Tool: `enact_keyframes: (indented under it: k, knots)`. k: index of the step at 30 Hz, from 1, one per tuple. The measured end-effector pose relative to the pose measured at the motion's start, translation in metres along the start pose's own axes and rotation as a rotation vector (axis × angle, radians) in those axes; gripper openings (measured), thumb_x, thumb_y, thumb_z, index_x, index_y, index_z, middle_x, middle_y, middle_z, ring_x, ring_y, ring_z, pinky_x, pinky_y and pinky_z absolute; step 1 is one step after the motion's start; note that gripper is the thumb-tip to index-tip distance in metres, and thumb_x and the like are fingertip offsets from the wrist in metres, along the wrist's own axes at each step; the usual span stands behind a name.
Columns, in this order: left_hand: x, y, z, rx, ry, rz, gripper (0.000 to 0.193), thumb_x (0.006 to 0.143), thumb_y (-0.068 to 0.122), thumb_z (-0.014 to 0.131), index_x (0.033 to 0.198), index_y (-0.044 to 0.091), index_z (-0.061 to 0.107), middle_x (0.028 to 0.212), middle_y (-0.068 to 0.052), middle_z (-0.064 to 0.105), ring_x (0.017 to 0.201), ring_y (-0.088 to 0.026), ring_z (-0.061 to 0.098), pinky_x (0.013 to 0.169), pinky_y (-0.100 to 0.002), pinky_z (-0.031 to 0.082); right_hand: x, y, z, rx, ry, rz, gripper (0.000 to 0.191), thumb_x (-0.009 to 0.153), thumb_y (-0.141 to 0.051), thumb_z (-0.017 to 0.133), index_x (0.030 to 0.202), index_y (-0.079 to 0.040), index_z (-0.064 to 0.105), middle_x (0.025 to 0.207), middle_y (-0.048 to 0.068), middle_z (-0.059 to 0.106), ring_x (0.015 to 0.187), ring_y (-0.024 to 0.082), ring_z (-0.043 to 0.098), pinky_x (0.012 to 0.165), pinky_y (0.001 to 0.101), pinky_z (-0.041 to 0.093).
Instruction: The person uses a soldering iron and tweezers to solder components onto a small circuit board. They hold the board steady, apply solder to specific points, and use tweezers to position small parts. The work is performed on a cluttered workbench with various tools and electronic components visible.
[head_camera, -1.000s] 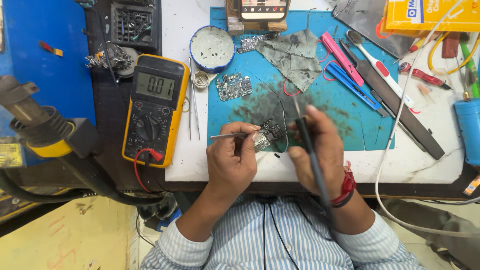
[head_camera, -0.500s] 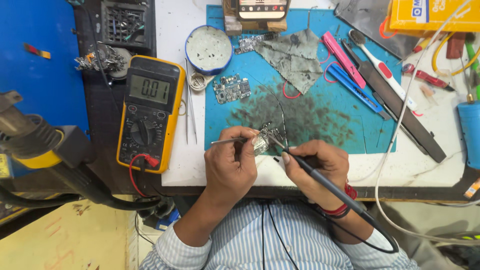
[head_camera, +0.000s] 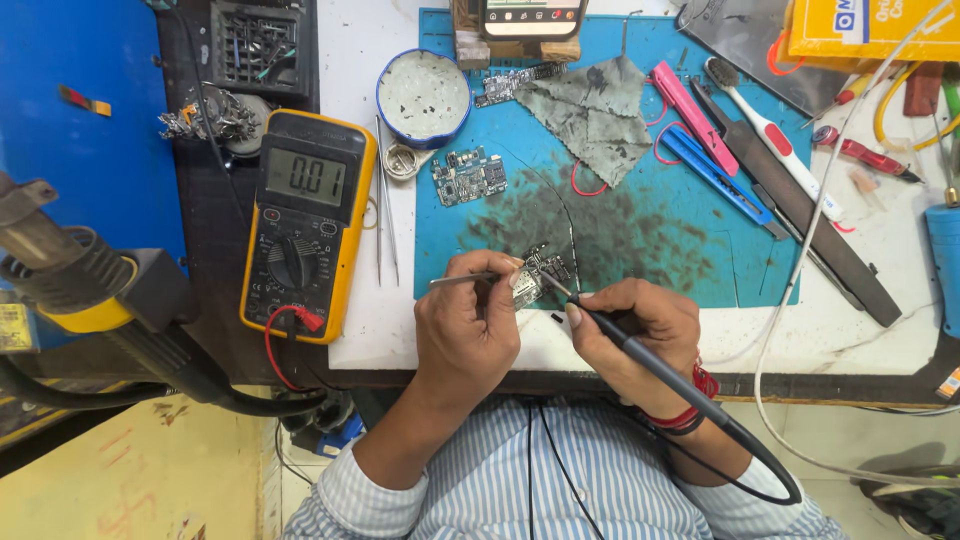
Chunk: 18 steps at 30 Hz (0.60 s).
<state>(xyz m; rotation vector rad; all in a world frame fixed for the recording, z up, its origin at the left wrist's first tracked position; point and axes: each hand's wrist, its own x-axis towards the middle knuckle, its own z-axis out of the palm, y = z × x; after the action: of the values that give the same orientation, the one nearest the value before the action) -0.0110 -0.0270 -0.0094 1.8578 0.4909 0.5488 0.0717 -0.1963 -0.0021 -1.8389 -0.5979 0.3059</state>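
The left hand (head_camera: 465, 330) has its fingers closed around thin metal tweezers (head_camera: 462, 280), which lie almost level and point to the right, to a small circuit board (head_camera: 540, 272). This board sits on the blue mat (head_camera: 650, 230) near the front edge of the white worktop (head_camera: 850, 330), between the two hands. The right hand (head_camera: 635, 335) has its fingers closed around a dark soldering iron (head_camera: 640, 355), held like a pen, and the tip touches the small circuit board. The cable of the iron goes back over the wrist. A second circuit board (head_camera: 468, 178) lies further up on the mat, well apart from the hands. A yellow multimeter (head_camera: 305, 225) lies to the left, and a round tin (head_camera: 424, 98) is above it to the right.
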Motion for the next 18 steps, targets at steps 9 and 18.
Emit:
enact_keyframes:
  k: [9, 18]
  knots:
    - [0.0003, 0.0019, -0.0004, 0.011, -0.010, -0.036, 0.011, 0.097, -0.001, 0.067, 0.106, 0.003, 0.061, 0.094, -0.009, 0.076, 0.071, -0.017, 0.075, 0.063, -0.029, 0.059, -0.0011, -0.0005, 0.0025, 0.020, 0.014, 0.023, 0.013, 0.085, -0.002, 0.079, 0.093, 0.001, 0.069, 0.074, 0.003, 0.069, 0.061, 0.002, 0.059, 0.053, 0.0192, 0.042]
    - [0.0001, -0.0022, 0.0008, 0.007, -0.003, 0.020, 0.013, 0.098, -0.001, 0.067, 0.107, 0.004, 0.059, 0.098, -0.010, 0.076, 0.075, -0.017, 0.076, 0.064, -0.029, 0.060, 0.0012, 0.0026, -0.0004, -0.023, -0.008, -0.025, 0.012, 0.085, 0.000, 0.078, 0.093, 0.001, 0.070, 0.075, 0.003, 0.070, 0.062, 0.002, 0.060, 0.054, 0.0193, 0.043]
